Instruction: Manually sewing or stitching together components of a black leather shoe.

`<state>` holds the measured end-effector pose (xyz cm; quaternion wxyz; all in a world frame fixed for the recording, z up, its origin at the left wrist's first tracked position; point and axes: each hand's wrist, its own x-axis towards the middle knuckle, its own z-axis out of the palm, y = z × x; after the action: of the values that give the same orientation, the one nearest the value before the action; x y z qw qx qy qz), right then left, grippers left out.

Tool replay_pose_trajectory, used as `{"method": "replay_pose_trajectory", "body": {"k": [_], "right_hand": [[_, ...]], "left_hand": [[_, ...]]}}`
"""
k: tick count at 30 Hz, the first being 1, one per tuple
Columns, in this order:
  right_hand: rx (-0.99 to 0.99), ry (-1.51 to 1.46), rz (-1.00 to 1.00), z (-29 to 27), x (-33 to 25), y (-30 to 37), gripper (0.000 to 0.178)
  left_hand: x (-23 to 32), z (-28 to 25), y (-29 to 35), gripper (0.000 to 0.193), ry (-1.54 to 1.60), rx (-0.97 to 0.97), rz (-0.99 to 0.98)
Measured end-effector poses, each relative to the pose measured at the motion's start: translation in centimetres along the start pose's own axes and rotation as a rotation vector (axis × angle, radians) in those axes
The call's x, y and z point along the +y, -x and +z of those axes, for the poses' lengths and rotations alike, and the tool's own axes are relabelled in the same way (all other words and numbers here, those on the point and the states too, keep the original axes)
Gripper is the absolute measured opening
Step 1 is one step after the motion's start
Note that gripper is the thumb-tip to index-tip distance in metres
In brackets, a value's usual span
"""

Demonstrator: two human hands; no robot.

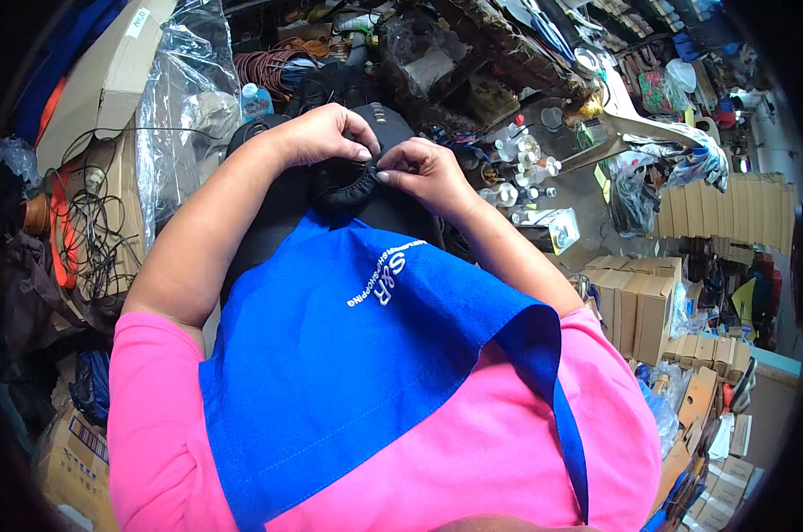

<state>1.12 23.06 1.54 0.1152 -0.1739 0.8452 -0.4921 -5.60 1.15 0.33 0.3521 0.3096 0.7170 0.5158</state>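
A black piece with a thick, curved, ridged edge (350, 192) lies over my dark-clothed lap; its exact kind cannot be made out. My right hand (430, 177) is closed, with thumb and forefinger pinching the right end of that edge. Just left of it, my left hand (324, 135) is bent over the piece with its fingers curled and the tips pressed together. A small pale glint shows at the left fingertips, too small to name. The two hands are nearly touching. A blue apron (330, 355) hangs over my pink shirt (472, 434), below the hands.
Cardboard boxes (632, 306) are stacked at the right, near several small bottles (517, 168). At the left are tangled black cords (100, 235), a cardboard box (109, 80) and clear plastic sheeting (184, 80). Beyond the hands lie coiled reddish cables (266, 75) and clutter.
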Motion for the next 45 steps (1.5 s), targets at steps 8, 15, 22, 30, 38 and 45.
{"method": "replay_pose_trajectory", "body": {"k": [8,15,22,30,38,45], "right_hand": [[0.010,0.508,-0.210,-0.2,-1.5,1.4,0.028],[0.091,0.684,-0.326,1.6,-1.6,3.3,0.034],[-0.068,0.261,-0.039,-0.3,-0.9,1.8,0.030],[-0.216,0.127,0.047,-2.0,-0.7,-0.3,0.028],[-0.223,0.155,0.052,-2.2,-0.7,-0.6,0.025],[-0.247,0.123,0.064,-2.2,-0.9,-0.6,0.025]], "left_hand": [[0.7,2.4,5.3,0.024,-0.322,0.570,0.047],[0.6,6.3,7.4,0.021,-0.385,0.713,0.054],[0.0,5.6,6.1,0.022,-0.439,0.779,0.135],[-1.1,4.9,5.5,0.026,-0.395,0.695,0.166],[-1.4,4.8,5.4,0.027,-0.376,0.674,0.136],[-1.5,4.8,5.4,0.026,-0.399,0.665,0.155]]}}
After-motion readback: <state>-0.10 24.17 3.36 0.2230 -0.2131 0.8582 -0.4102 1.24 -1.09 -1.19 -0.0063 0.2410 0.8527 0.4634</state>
